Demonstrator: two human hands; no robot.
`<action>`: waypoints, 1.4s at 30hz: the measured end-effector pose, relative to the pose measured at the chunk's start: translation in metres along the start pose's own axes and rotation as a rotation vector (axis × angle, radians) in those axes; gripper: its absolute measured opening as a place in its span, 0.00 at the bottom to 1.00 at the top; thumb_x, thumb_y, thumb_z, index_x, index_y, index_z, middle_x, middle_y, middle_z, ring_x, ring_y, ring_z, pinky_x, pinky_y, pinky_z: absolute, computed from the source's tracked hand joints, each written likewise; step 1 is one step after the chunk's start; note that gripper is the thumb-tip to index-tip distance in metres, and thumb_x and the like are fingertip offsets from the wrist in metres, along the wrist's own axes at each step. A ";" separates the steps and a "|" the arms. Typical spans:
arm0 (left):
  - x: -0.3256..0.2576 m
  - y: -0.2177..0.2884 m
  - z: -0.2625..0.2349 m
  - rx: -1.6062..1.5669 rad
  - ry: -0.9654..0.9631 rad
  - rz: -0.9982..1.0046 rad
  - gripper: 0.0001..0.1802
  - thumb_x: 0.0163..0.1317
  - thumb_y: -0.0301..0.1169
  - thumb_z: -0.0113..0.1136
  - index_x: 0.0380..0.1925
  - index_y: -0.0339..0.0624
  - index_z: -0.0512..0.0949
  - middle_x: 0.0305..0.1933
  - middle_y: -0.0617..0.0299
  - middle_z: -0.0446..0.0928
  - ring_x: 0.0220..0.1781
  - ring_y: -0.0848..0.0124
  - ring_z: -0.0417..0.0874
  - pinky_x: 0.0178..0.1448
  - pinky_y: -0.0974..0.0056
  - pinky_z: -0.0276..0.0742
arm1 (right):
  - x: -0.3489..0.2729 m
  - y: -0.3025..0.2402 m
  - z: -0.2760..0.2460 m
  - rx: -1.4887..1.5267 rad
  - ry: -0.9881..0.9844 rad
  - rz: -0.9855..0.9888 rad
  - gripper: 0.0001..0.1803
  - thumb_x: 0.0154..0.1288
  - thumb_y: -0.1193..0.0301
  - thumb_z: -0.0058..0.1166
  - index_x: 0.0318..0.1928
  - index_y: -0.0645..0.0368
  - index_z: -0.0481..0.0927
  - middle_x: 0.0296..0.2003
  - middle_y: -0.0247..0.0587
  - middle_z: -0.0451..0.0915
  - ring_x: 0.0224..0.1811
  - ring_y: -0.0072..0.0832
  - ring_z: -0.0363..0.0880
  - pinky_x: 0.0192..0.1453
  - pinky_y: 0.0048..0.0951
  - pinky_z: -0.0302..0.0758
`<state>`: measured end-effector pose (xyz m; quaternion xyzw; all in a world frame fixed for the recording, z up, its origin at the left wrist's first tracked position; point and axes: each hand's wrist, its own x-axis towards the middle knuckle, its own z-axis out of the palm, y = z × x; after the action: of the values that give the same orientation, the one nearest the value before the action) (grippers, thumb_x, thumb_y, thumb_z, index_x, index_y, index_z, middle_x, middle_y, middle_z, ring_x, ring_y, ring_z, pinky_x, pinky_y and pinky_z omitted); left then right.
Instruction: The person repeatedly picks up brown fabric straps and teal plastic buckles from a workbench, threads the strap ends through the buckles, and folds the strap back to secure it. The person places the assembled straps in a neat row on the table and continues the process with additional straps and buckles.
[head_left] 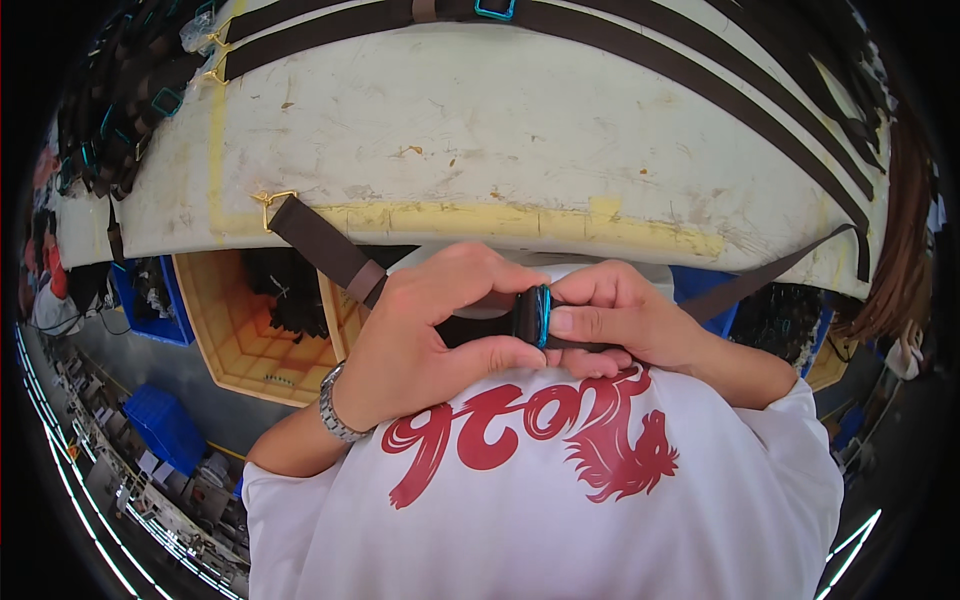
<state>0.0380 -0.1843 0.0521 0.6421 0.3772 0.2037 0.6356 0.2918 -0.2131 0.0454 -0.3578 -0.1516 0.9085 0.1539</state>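
Note:
A blue-rimmed slide buckle (543, 316) is held in front of my chest with dark webbing through it. My left hand (440, 318) is closed, its thumb and forefinger gripping the buckle from its left side. On the other side my right hand (622, 316) is closed too, pinching the dark brown strap (765, 275) against the buckle. That strap runs off right over the table edge. Left of my hands, another length of strap (320, 240) lies across the table edge and ends in a gold-coloured metal hook (275, 208). The webbing under my fingers is partly hidden.
More dark straps lie along the far side of the worn white table (480, 130), one with a blue buckle (494, 9). Dark straps with blue buckles (165, 101) hang in a bundle at the left. Below the table edge stand a yellow crate (222, 340) and blue bins (165, 430).

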 end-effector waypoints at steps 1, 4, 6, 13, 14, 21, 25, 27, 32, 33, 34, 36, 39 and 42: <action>0.002 -0.002 -0.001 0.020 0.018 0.017 0.30 0.48 0.30 0.86 0.53 0.35 0.88 0.43 0.56 0.88 0.48 0.61 0.86 0.56 0.58 0.82 | 0.001 0.001 -0.005 0.001 -0.052 -0.022 0.16 0.87 0.63 0.55 0.46 0.64 0.85 0.25 0.29 0.80 0.23 0.10 0.69 0.24 0.17 0.60; 0.012 0.002 -0.013 0.198 0.040 0.218 0.32 0.46 0.35 0.86 0.53 0.36 0.88 0.43 0.55 0.88 0.49 0.56 0.86 0.57 0.55 0.82 | -0.004 -0.013 0.016 -0.176 0.102 -0.084 0.17 0.87 0.61 0.54 0.45 0.62 0.85 0.22 0.28 0.78 0.21 0.10 0.66 0.24 0.17 0.60; 0.019 0.010 -0.023 0.315 0.059 0.396 0.33 0.46 0.39 0.85 0.53 0.36 0.89 0.46 0.54 0.88 0.50 0.54 0.85 0.58 0.53 0.82 | -0.003 -0.011 0.010 -0.347 0.122 -0.280 0.10 0.84 0.66 0.58 0.56 0.58 0.81 0.35 0.31 0.83 0.30 0.12 0.73 0.33 0.19 0.69; 0.016 0.033 -0.038 0.410 -0.026 0.443 0.30 0.54 0.44 0.78 0.56 0.45 0.91 0.62 0.53 0.79 0.61 0.53 0.78 0.62 0.52 0.78 | -0.002 -0.006 0.021 -0.313 -0.067 -0.485 0.33 0.82 0.75 0.56 0.82 0.58 0.63 0.60 0.43 0.81 0.52 0.24 0.84 0.59 0.32 0.82; 0.014 0.035 -0.038 0.432 -0.021 0.434 0.29 0.54 0.43 0.79 0.57 0.45 0.91 0.62 0.53 0.79 0.61 0.54 0.78 0.61 0.52 0.78 | 0.000 -0.006 0.020 -0.335 -0.051 -0.522 0.31 0.82 0.76 0.56 0.81 0.60 0.66 0.60 0.43 0.81 0.52 0.25 0.84 0.59 0.32 0.82; -0.007 0.044 -0.024 0.470 0.139 0.341 0.31 0.49 0.42 0.87 0.49 0.40 0.84 0.43 0.59 0.84 0.42 0.59 0.84 0.49 0.57 0.79 | -0.001 -0.008 0.023 -0.576 0.061 -0.726 0.15 0.75 0.79 0.61 0.59 0.65 0.77 0.50 0.45 0.86 0.49 0.25 0.88 0.54 0.30 0.82; -0.007 0.035 -0.019 0.579 0.078 0.360 0.23 0.53 0.40 0.85 0.40 0.39 0.83 0.33 0.59 0.80 0.33 0.58 0.80 0.37 0.56 0.73 | -0.001 -0.011 0.021 -0.764 0.126 -0.741 0.13 0.75 0.81 0.60 0.56 0.65 0.77 0.45 0.44 0.86 0.37 0.21 0.89 0.42 0.26 0.80; -0.005 0.032 -0.012 0.633 0.125 0.388 0.17 0.56 0.33 0.82 0.34 0.38 0.82 0.29 0.58 0.76 0.29 0.55 0.76 0.34 0.55 0.71 | -0.002 -0.010 0.021 -0.778 0.183 -0.712 0.13 0.74 0.81 0.60 0.56 0.65 0.76 0.39 0.42 0.86 0.31 0.20 0.86 0.37 0.25 0.78; 0.003 0.022 -0.006 0.623 0.110 0.378 0.14 0.58 0.29 0.80 0.31 0.39 0.79 0.27 0.58 0.74 0.27 0.56 0.75 0.32 0.56 0.70 | -0.001 -0.007 0.017 -0.777 0.285 -0.628 0.11 0.74 0.82 0.58 0.53 0.63 0.74 0.31 0.41 0.87 0.23 0.20 0.79 0.32 0.28 0.75; 0.003 0.020 -0.004 0.615 0.118 0.379 0.14 0.58 0.28 0.79 0.30 0.39 0.79 0.26 0.58 0.74 0.27 0.56 0.74 0.32 0.56 0.69 | -0.001 -0.006 0.015 -0.760 0.260 -0.635 0.12 0.74 0.82 0.58 0.54 0.63 0.73 0.31 0.41 0.87 0.23 0.20 0.80 0.33 0.28 0.76; 0.003 0.022 -0.006 0.483 0.055 0.255 0.14 0.59 0.29 0.80 0.30 0.39 0.79 0.26 0.57 0.74 0.26 0.57 0.73 0.32 0.57 0.69 | 0.000 -0.004 0.012 -0.744 0.235 -0.642 0.12 0.74 0.82 0.57 0.54 0.63 0.73 0.31 0.41 0.87 0.24 0.21 0.81 0.33 0.28 0.76; 0.001 0.024 -0.016 0.218 -0.070 0.010 0.15 0.60 0.30 0.80 0.30 0.39 0.78 0.26 0.57 0.74 0.26 0.59 0.73 0.32 0.57 0.67 | 0.000 -0.005 0.010 -0.720 0.195 -0.625 0.13 0.74 0.82 0.58 0.55 0.63 0.73 0.32 0.41 0.88 0.25 0.22 0.82 0.34 0.28 0.77; 0.006 0.016 -0.027 0.341 -0.125 0.197 0.16 0.65 0.32 0.77 0.29 0.38 0.77 0.26 0.59 0.74 0.25 0.65 0.71 0.32 0.59 0.64 | -0.002 -0.013 0.014 -0.701 0.155 -0.574 0.14 0.74 0.82 0.60 0.55 0.62 0.73 0.34 0.42 0.89 0.28 0.23 0.84 0.37 0.28 0.78; 0.014 0.013 -0.035 0.005 -0.195 0.053 0.18 0.68 0.34 0.73 0.26 0.37 0.76 0.25 0.63 0.73 0.25 0.70 0.70 0.32 0.60 0.62 | -0.004 -0.014 0.016 -0.760 0.129 -0.632 0.15 0.72 0.81 0.64 0.54 0.63 0.74 0.36 0.42 0.89 0.34 0.25 0.87 0.43 0.28 0.81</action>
<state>0.0237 -0.1490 0.0656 0.6701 0.2969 0.1559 0.6622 0.2856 -0.2046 0.0646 -0.3808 -0.5630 0.6740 0.2894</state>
